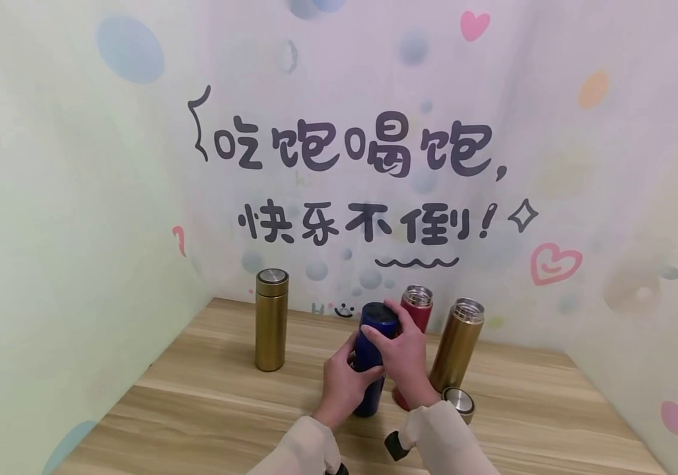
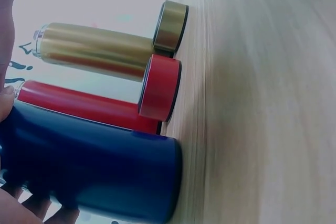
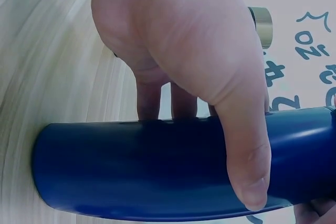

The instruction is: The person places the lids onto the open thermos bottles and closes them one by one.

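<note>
A blue thermos bottle (image 1: pixel 370 356) with a dark top stands upright on the table. My left hand (image 1: pixel 341 386) grips its body, the thumb (image 3: pixel 249 166) lying across the near side and the other fingers behind. Around the bottle's upper end, my right hand (image 1: pixel 406 353) curls its fingers and thumb at the lid (image 1: pixel 379 311). Just beyond the right hand is a red thermos (image 1: pixel 420 316) with its steel mouth uncovered, partly hidden by the hand. Its red lid (image 2: pixel 160 88) sits at its base.
An uncapped gold thermos (image 1: pixel 457 349) stands right of the red one, with a gold lid (image 1: pixel 459 401) in front. Farther left, another gold thermos (image 1: pixel 271 330) has its lid on. A printed wall cloth (image 1: pixel 327 66) rises behind the wooden table (image 1: pixel 196 409).
</note>
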Demonstrator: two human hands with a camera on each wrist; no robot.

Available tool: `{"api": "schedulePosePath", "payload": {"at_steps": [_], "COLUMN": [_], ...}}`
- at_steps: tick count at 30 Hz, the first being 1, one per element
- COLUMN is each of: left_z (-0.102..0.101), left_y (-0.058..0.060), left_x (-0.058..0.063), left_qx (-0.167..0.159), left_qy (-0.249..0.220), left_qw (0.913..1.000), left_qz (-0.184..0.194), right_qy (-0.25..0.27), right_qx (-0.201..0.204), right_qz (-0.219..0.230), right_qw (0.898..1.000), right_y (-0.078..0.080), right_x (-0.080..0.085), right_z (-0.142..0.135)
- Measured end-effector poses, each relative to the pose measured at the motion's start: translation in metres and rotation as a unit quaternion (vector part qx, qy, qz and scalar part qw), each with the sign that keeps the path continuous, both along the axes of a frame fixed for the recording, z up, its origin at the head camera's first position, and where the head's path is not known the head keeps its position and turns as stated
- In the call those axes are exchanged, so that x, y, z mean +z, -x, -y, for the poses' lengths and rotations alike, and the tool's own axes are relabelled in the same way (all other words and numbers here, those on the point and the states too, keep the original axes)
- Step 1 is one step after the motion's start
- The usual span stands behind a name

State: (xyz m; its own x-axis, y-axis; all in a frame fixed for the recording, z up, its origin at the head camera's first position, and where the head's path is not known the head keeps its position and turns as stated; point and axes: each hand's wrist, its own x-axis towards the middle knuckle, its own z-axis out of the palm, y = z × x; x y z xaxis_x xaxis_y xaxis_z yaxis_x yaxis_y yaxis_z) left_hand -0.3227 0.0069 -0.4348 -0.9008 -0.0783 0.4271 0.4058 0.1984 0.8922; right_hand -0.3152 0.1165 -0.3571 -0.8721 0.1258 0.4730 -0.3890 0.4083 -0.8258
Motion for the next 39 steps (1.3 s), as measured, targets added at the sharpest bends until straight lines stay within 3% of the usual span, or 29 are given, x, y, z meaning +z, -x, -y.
{"api": "schedulePosePath", "payload": {"at_steps": [15, 22, 34, 39], "left_z": [-0.005, 0.002, 0.003, 0.003], "left_y": [-0.001, -0.001, -0.001, 0.001], "left_x": [-0.002, -0.005, -0.005, -0.006], "left_qx": [0.01, 0.022, -0.029, -0.033], "left_qy": [0.009, 0.015, 0.012, 0.012], "left_qw": [0.9999, 0.9995, 0.9988, 0.9987], "left_qz": [0.006, -0.016, -0.036, -0.036], "right_qy": [0.003, -0.007, -0.027, -0.016], "right_qx": [-0.012, 0.0, 0.036, 0.071], "right_qz": [-0.003, -0.011, -0.043, -0.026], "right_qw": [1.0, 1.0, 0.998, 0.997], "right_y": [0.0, 0.001, 0.006, 0.007], "right_x": [-0.002, -0.006, -0.009, -0.011], "right_z": [0.0, 0.003, -0.01, -0.02]}}
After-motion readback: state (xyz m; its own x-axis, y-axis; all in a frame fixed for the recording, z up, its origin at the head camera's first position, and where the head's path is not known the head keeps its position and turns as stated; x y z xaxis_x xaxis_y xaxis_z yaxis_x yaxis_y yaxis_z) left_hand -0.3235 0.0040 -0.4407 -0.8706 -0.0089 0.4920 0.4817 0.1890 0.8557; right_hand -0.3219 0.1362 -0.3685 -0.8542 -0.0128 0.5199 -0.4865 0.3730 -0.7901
